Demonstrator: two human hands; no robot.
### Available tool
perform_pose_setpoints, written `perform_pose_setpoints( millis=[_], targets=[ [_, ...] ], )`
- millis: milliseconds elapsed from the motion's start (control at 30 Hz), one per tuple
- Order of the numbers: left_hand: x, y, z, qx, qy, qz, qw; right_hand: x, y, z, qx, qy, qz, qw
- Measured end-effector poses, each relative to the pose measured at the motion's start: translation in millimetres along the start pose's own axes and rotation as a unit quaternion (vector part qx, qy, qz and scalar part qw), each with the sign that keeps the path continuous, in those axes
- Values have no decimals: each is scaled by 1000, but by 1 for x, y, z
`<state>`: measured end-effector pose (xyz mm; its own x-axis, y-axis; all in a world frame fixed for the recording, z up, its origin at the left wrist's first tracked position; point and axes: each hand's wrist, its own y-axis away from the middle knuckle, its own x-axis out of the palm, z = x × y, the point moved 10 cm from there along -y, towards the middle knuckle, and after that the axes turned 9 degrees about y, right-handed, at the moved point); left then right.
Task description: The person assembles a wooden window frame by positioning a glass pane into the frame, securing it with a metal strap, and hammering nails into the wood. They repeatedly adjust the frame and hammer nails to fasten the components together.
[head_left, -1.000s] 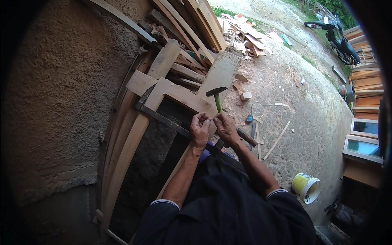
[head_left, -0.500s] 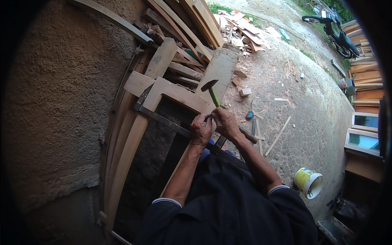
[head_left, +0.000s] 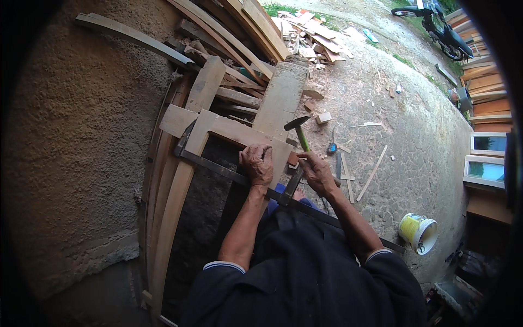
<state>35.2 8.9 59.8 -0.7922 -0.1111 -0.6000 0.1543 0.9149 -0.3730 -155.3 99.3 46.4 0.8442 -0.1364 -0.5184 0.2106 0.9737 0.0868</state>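
My right hand (head_left: 318, 174) is closed around the handle of a hammer (head_left: 302, 139), its dark head raised and green showing below it. Resting at the inner edge of a wooden frame (head_left: 238, 131), my left hand (head_left: 257, 163) has its fingers curled in. Whatever they hold, if anything, is hidden. A long dark metal bar clamp (head_left: 215, 170) lies across the frame, passing under my left wrist. One jaw of it grips the frame's far left side; the other stands near my right hand. A small reddish wood block (head_left: 293, 158) sits between that jaw and the frame.
A thick plank (head_left: 282, 101) supports the frame's far side. Stacked boards (head_left: 158, 218) line the rough wall at left. Wood scraps (head_left: 313, 38) are heaped beyond. On the floor are a tape measure (head_left: 332, 147), loose strips and a white bucket (head_left: 418, 234). A motorcycle (head_left: 438, 32) stands far right.
My hands have moved apart: the left shifted slightly left onto the frame, while the right went right and down with the hammer. The wood block and clamp jaw have come into sight between them.
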Motion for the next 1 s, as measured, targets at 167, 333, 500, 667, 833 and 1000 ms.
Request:
perform_pose_setpoints(
  millis=[167, 333, 500, 667, 833, 1000],
  targets=[
    [7, 1, 4, -24, -5, 23, 999, 0, 9, -9, 44, -14, 21, 999],
    [14, 3, 1, -13, -61, 45, 997, -7, 9, 20, -60, 43, -13, 997],
    [17, 5, -4, 8, -88, 47, 995, -5, 16, 47, -139, 146, 6, 979],
    [18, 5, -1, -11, -105, 56, 993, 4, 30, 46, -91, 257, 89, 958],
    [16, 7, -4, -7, -88, 47, 995, 2, 33, 59, -117, 311, 85, 939],
    [15, 5, -4, -15, -70, 42, 997, 2, 30, 61, -123, 320, 94, 935]
  ],
)
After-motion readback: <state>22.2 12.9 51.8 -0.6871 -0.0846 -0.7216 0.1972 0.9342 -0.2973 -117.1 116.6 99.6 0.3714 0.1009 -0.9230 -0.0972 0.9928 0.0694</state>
